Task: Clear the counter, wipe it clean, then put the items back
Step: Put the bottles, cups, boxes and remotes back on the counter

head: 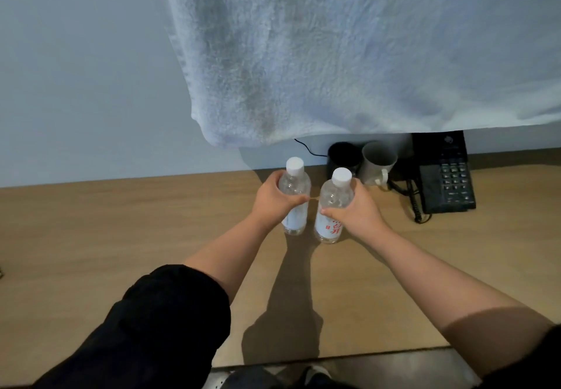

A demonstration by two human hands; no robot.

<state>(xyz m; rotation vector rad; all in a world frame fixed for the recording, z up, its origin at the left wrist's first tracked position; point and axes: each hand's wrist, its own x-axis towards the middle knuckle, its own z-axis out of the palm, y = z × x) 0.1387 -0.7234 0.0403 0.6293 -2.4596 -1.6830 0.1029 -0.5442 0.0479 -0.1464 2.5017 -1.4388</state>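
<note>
Two clear water bottles with white caps stand side by side on the wooden counter [121, 236]. My left hand [273, 199] grips the left bottle [295, 185] around its upper body. My right hand [353, 206] grips the right bottle [335, 197], whose label carries red print. Both bottles stand upright with their bases at the counter. A pale blue towel [334, 54] hangs close in front of the camera and hides most of the wall and the upper right of the view.
Behind the bottles stand a black mug [343, 158] and a grey mug [378, 161] by the wall. A black desk phone [446, 176] with a coiled cord sits to the right. The counter's front edge runs along the bottom; shoes show below it.
</note>
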